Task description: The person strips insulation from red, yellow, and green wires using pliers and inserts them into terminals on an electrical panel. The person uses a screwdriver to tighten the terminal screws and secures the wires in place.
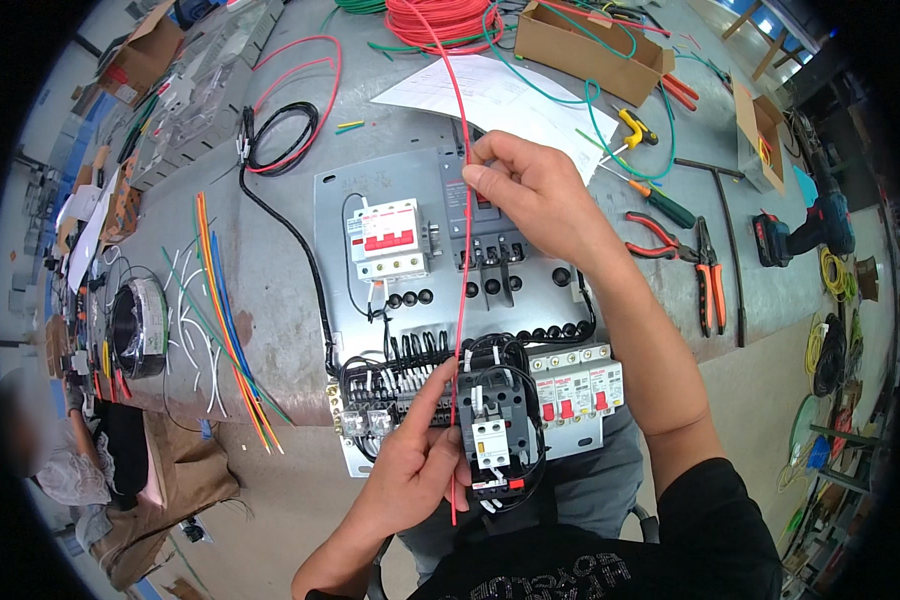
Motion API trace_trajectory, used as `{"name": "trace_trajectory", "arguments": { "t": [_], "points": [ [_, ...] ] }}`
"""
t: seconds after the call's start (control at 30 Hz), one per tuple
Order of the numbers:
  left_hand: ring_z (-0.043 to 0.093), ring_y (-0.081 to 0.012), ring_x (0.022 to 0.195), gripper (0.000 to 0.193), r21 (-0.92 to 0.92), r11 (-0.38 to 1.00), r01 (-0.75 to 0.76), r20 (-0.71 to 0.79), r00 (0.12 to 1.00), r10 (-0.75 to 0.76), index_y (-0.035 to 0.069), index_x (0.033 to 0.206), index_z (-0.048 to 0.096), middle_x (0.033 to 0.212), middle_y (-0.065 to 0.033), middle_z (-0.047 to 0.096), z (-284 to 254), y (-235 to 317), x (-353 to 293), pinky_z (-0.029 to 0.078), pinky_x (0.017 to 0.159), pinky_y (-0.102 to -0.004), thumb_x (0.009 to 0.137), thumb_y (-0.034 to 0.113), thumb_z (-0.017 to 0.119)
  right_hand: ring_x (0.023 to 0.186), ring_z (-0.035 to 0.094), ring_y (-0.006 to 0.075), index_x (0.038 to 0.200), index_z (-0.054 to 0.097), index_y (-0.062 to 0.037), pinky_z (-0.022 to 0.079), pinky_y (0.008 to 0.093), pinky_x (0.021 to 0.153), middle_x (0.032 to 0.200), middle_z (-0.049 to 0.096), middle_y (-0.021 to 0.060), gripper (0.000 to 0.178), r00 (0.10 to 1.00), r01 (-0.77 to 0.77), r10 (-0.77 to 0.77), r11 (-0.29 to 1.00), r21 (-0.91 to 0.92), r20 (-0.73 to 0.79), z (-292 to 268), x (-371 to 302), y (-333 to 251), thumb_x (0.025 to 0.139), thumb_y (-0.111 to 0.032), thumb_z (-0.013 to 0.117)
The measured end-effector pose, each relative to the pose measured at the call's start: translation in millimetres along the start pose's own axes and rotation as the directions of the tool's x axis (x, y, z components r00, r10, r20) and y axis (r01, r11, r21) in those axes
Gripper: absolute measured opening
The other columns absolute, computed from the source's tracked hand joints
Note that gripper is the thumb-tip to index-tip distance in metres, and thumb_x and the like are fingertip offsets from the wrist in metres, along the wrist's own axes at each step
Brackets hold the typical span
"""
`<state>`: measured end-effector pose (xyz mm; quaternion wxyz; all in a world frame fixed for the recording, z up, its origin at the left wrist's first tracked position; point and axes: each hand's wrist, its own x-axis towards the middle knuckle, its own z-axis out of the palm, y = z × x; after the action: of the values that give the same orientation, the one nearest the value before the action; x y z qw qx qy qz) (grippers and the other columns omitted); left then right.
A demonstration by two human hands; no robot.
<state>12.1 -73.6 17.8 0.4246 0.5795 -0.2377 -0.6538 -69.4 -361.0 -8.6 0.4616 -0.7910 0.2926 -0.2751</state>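
Two hands (540,200) (415,475) hold red wire (463,290) (one carton (747,125) contains coloured pieces (765,148)).

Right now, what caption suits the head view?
The left hand and right hand hold a red wire between them over a metal plate fitted with switches.

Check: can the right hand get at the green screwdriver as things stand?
Probably yes: the right hand is near, and the green screwdriver lies with its handle uncovered, though the pinched red wire would likely need releasing first.
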Motion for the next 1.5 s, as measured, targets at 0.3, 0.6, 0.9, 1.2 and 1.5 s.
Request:
{"name": "trace_trajectory", "arguments": {
  "t": [0.3,0.6,0.9,1.2,1.5],
  "points": [
    [0.066,-0.0142,0.055,0.064,0.056,0.998,0.010,0.015,1.000,-0.011,0.015,0.163,0.015,0.079,-0.0077,0.068,-2.0,1.8,0.2,0.053,0.050,-0.0249,0.105,0.002,0.040,0.062,0.055,0.0190,0.100,0.066,-0.0034,0.044,0.0349,0.060,0.070,0.063,0.0087,0.026,1.000,-0.011,0.012,0.999,0.030,-0.022,3.6,2.8,2.6,0.096,-0.029,0.063],
    [0.065,-0.0148,0.054,0.065,0.073,0.997,-0.011,0.020,1.000,0.010,0.014,0.163,0.015,0.079,-0.0074,0.068,-2.1,2.3,0.1,0.052,0.050,-0.0252,0.104,0.000,0.038,0.061,0.054,0.0175,0.097,0.067,-0.0034,0.043,0.0346,0.059,0.068,0.061,0.0080,0.025,1.000,-0.018,0.018,1.000,0.015,-0.020,3.2,4.8,6.9,0.097,-0.028,0.062],
    [0.060,-0.0076,0.057,0.067,0.360,0.929,-0.087,-0.141,0.979,0.146,0.013,0.160,0.029,0.070,-0.0040,0.063,14.9,3.2,-2.4,0.050,0.057,-0.0237,0.096,-0.004,0.037,0.067,0.053,0.0117,0.095,0.066,-0.0004,0.045,0.0304,0.063,0.073,0.061,0.0032,0.022,0.999,-0.051,0.052,0.988,0.148,-0.002,1.1,1.8,10.2,0.095,-0.023,0.064],
    [0.063,-0.0153,0.055,0.062,0.100,0.976,-0.194,-0.127,0.970,0.206,0.003,0.155,0.034,0.074,-0.0092,0.065,-10.6,13.4,-23.1,0.053,0.053,-0.0293,0.096,0.000,0.048,0.058,0.040,0.0031,0.090,0.066,-0.0051,0.029,0.0218,0.051,0.070,0.050,-0.0063,0.016,0.995,-0.101,0.092,0.821,0.561,0.044,-22.5,-9.0,-52.0,0.096,-0.020,0.067],
    [0.054,-0.0097,0.054,0.030,-0.008,0.913,-0.408,-0.100,0.909,0.405,0.003,0.117,0.062,0.078,-0.0002,0.060,6.2,128.7,25.7,0.043,0.050,-0.0239,0.106,0.029,0.054,0.050,0.040,0.0027,0.090,0.067,-0.0059,0.025,0.0213,0.043,0.067,0.050,-0.0055,0.010,0.998,-0.064,0.015,0.610,0.790,0.069,3.4,-27.5,-110.0,0.093,-0.015,0.069]
  ]
}}
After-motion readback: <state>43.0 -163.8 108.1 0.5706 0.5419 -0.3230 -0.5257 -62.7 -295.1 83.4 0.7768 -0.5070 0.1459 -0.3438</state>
